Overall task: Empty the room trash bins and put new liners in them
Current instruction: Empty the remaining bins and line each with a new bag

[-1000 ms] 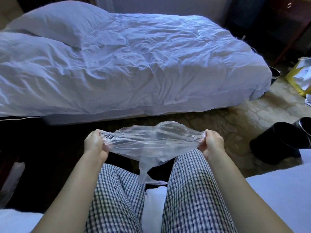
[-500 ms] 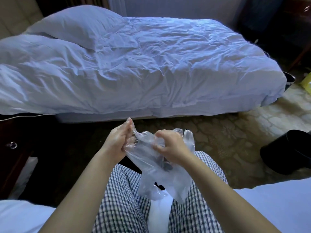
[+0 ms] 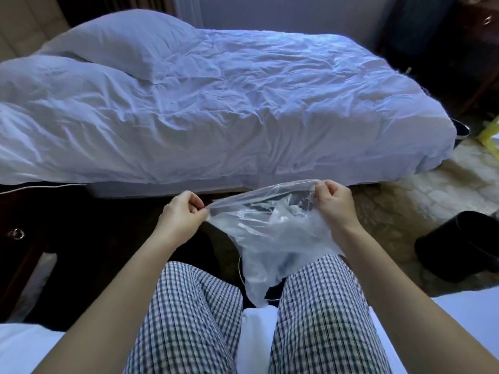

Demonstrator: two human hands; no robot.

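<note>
Both hands are closed on a clear plastic liner (image 3: 270, 233), held up over the person's knees: the left hand (image 3: 183, 215) pinches one side of the liner's rim between thumb and curled fingers, and the right hand (image 3: 334, 203) pinches the other side, a little higher and further forward. The rim is stretched in a band between the two hands, and the rest of the liner hangs down crumpled, its bottom end dropping into the gap between the two legs in checked trousers (image 3: 321, 314). The person sits on the edge of a near bed (image 3: 469, 317) with white sheets, which shows at the bottom left and bottom right corners. Beyond the knees lies a patterned floor (image 3: 399, 195), mostly in shadow on the left. A black bin (image 3: 459, 247) sits on the floor to the right, near the edge of the near bed and well apart from the liner; I cannot tell whether it stands upright or lies tipped. Across the floor stands a second bed (image 3: 229, 125) with a rumpled white cover, a pillow (image 3: 127, 41) at its left end. Something yellow (image 3: 490, 140) shows at the right edge past the foot of that bed, and a dark drawer front with a ring handle (image 3: 14, 234) is at the far left
</note>
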